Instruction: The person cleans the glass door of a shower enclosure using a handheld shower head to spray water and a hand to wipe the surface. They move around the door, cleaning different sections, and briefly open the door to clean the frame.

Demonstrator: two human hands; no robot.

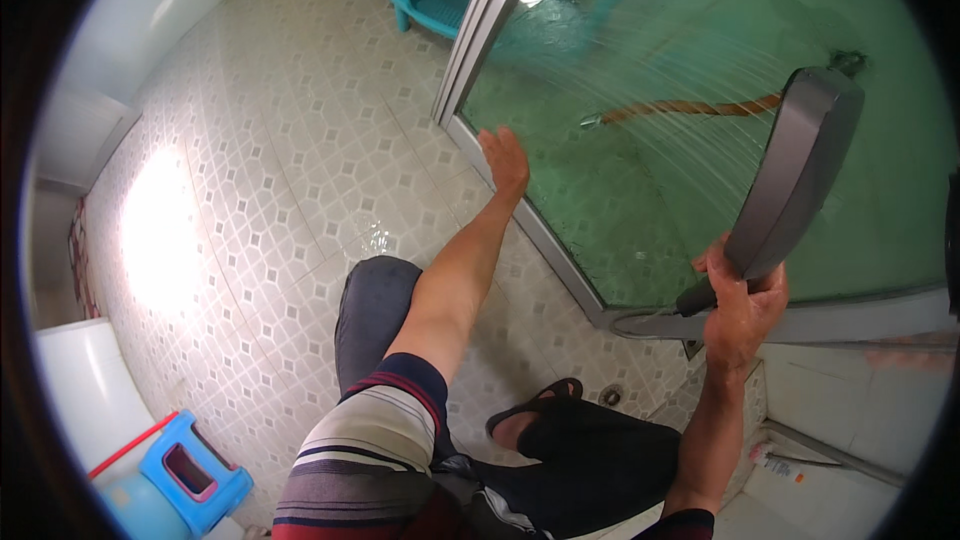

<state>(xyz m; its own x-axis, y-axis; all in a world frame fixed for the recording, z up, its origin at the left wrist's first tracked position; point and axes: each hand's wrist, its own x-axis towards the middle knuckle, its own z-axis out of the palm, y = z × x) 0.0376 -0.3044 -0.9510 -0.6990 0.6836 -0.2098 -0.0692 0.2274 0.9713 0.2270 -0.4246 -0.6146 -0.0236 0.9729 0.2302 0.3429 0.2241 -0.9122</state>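
Observation:
My right hand (pixel 740 310) is wrapped around the handle of a large grey shower head (pixel 800 165), held tilted at the right. Thin jets of water fan leftward from its face over a green-tinted glass panel (pixel 640 200) of a shower enclosure. My left hand (pixel 505 158) is at the panel's lower metal frame (pixel 545 225), fingers slightly bent and apart, with nothing seen in it. Whether its fingertips touch the frame or the glass I cannot tell. An orange-brown twisted hose-like length (pixel 690 110) with a silvery end shows at the glass, left of the shower head.
A turquoise plastic rack (pixel 425 5) stands at the far side, partly behind the frame's upright. A blue plastic stool (pixel 195 475) is at the lower left. Patterned tiles (pixel 330 120) cover the floor, with a wet patch near my knee and a round drain (pixel 611 395) by my sandal.

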